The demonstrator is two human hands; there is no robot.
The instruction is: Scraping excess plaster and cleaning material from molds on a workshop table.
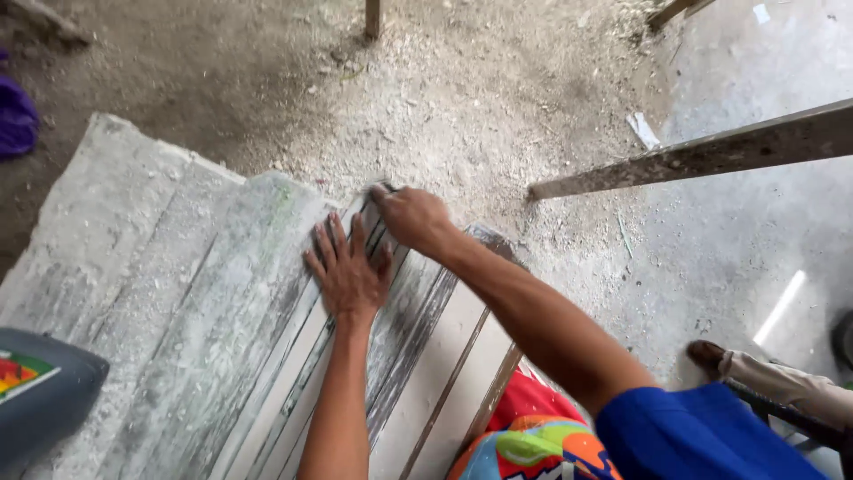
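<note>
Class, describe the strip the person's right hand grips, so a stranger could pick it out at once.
Start at the grey, dusty plank bench. Near its middle the left hand presses flat on a row of narrow strips. The right hand grips the far end of one narrow strip: pale, dark-edged, just beyond the left fingertips.

light: soft daylight, brighter at right | shadows: faint | focus: sharp; slight blur at edges
</note>
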